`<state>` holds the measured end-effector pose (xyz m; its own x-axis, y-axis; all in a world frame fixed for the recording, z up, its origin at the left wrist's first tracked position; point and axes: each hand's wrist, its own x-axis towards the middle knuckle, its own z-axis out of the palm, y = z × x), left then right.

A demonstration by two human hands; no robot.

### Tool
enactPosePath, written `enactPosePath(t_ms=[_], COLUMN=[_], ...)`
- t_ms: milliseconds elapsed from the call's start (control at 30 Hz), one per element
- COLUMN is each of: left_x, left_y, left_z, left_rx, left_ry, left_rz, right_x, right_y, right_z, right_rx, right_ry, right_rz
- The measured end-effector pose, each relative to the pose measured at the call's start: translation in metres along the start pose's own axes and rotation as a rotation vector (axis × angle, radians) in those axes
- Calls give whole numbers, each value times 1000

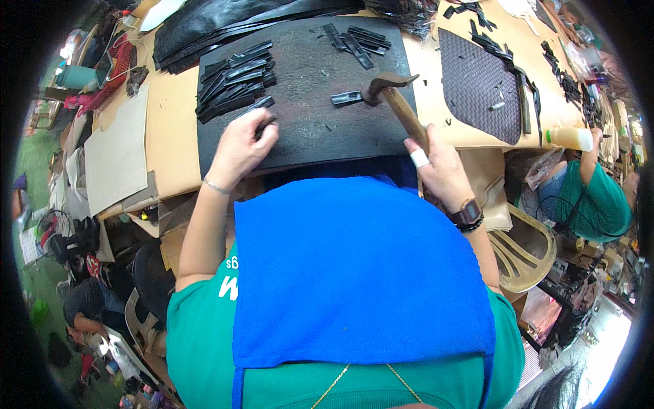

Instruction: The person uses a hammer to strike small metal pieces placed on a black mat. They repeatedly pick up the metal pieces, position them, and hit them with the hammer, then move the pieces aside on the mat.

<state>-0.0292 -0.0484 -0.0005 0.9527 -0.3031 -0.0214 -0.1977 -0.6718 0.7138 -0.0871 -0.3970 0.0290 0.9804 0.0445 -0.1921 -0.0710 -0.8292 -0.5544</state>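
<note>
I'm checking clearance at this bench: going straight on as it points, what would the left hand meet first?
Probably the near end of the pile of black strips, just ahead of the left hand; depth is unclear, so they might be touching.

One board [306, 129] bears two strip piles [235, 78], too overlapped to count inside, plus one separate strip [346, 98]; over it is one hammer [407, 116]; rightward, one woven sheet [477, 82], one bottle [571, 139].
</note>
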Motion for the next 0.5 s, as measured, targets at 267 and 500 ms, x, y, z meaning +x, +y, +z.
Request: enactPosePath(t_ms=[267,500], left_x=[19,80], left_y=[16,46], left_z=[16,71], left_rx=[113,456], left_ry=[228,66], left_rz=[226,449], right_x=[0,-3], right_y=[-3,3], right_z=[-8,6], right_rx=[47,-45], right_ry=[-2,42], right_rz=[-11,-34])
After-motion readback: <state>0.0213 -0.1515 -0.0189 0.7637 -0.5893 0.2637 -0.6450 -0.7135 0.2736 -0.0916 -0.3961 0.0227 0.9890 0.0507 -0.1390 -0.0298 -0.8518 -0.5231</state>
